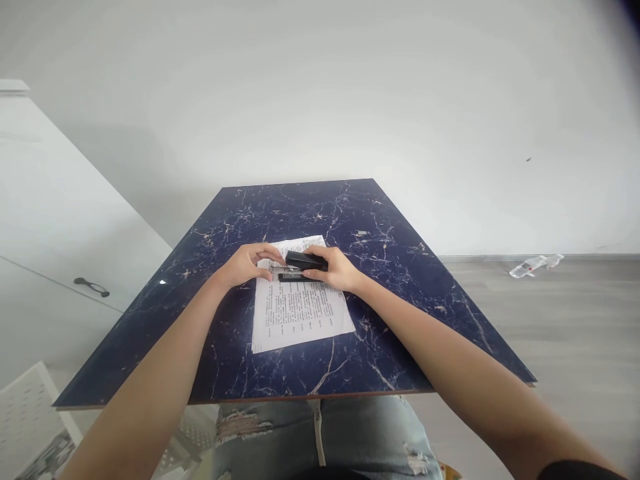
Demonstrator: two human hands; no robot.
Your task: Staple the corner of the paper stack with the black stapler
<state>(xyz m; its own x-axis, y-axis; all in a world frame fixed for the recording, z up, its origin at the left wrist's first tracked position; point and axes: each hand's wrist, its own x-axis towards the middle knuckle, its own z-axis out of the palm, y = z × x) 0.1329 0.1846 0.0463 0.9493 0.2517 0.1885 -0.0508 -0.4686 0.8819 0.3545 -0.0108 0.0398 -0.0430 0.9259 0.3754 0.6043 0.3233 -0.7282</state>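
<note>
A black stapler (299, 265) lies across the upper part of a stack of printed white sheets (296, 307) on a dark blue marble-patterned table (240, 213). My right hand (334, 267) is closed round the stapler's right end, fingers over its top. On the left, my left hand (249, 263) rests on the paper's upper left corner, and its curled fingertips touch the stapler's left end. The stapler looks slightly opened, with its metal base showing beneath the black top.
A white cabinet with a dark handle (91, 287) stands to the left of the table. A crumpled clear plastic bottle (535, 265) lies on the grey floor by the wall at the right. A white perforated object (25, 413) sits low at the left.
</note>
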